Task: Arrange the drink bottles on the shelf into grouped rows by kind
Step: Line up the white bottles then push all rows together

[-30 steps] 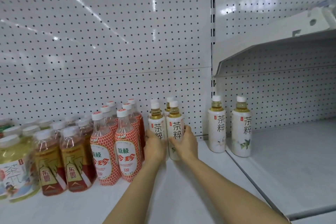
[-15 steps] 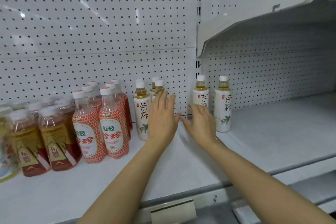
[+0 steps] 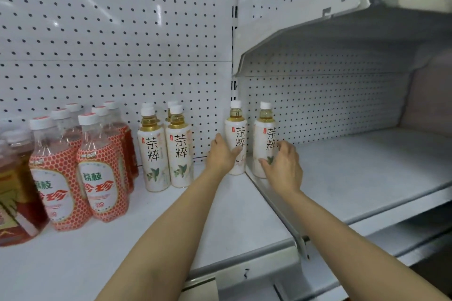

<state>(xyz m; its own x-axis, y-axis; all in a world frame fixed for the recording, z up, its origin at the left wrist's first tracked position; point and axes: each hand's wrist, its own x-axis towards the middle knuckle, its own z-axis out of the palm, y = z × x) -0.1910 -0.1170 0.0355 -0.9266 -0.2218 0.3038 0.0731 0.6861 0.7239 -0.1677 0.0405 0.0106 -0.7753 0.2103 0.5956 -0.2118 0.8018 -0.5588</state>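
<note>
Although most of the bottles are already sorted, the job is judged to be only partly finished. On the left shelf [image 3: 171, 227], a block of red-netted lychee drink bottles [image 3: 97, 168] is stood in rows beside dark amber tea bottles [image 3: 14, 198] at the frame's edge. Next to them, a cluster of white-labelled tea bottles [image 3: 166, 151] is set two abreast, with more caps seen behind. Two bottles of that same white-labelled kind are stood well apart from the cluster, near the upright where the two shelf bays meet: one [image 3: 236, 129] at the right end of the left shelf, the other [image 3: 265, 134] just across the divider rail [image 3: 276, 205] on the right shelf [image 3: 367, 173].

The left hand [image 3: 220, 154] is laid against the side of the nearer stray bottle, with its thumb across the label and fingers seemingly wrapped behind; a firm grip cannot be confirmed. The right hand [image 3: 283, 166] is curled around the lower body of the farther bottle, its fingers bent on either side.

What is left, by this reading, is for both strays to be brought over and lined up with the white-labelled cluster.
</note>
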